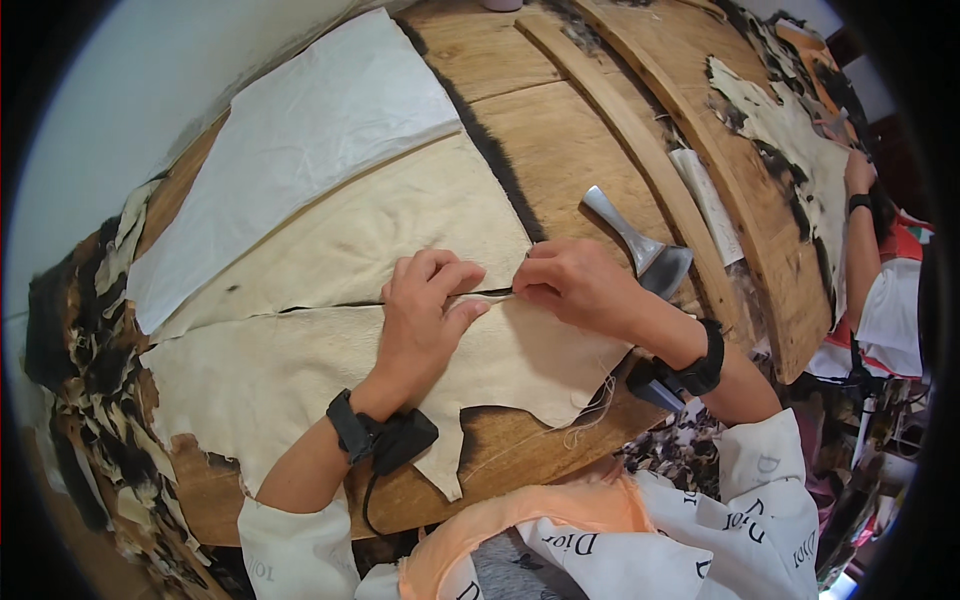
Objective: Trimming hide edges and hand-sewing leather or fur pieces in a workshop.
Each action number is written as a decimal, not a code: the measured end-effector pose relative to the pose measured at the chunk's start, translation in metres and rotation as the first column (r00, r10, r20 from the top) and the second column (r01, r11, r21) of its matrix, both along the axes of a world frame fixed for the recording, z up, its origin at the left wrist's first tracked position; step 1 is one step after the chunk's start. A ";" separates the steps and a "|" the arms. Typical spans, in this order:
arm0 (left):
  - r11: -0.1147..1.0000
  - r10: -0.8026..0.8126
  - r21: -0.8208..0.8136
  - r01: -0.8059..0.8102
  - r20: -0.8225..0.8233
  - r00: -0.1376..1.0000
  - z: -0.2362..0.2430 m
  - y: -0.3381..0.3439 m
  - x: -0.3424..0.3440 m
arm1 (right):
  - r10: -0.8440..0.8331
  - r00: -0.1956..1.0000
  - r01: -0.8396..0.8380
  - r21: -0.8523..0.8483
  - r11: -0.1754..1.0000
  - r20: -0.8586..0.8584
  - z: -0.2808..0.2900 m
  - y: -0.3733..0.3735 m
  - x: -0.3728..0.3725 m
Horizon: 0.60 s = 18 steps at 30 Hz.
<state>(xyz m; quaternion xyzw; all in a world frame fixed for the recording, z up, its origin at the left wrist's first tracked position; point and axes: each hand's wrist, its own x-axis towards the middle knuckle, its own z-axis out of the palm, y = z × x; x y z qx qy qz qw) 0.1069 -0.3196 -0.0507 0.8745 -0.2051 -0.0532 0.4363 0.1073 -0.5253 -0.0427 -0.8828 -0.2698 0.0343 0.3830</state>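
Note:
Two pale cream fur hides, skin side up, lie edge to edge: the far hide [350, 225] and the near hide [270, 375]. A dark slit runs between them, and black fur shows along the far hide's right edge. My left hand [420, 310] rests over this seam, fingers bent and apart, thumb on the near hide. At the seam's right end my right hand [580, 285] is closed in a pinch; what its fingertips hold is hidden. Loose pale thread [598, 405] trails off the near hide's right edge.
A white sheet [310, 130] covers the far hide's upper part. Right of it lie a broad-bladed metal tool [630, 232] and long wooden strips [640, 140] on the wooden table [540, 110]. Fur scraps [100, 370] heap up at left. Another person's hand [858, 172] touches a hide [800, 150].

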 end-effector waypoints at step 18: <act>0.993 0.014 0.118 -0.019 0.043 0.999 0.003 -0.005 -0.001 | -0.089 0.993 0.096 -0.098 0.991 0.072 0.033 -0.020 -0.002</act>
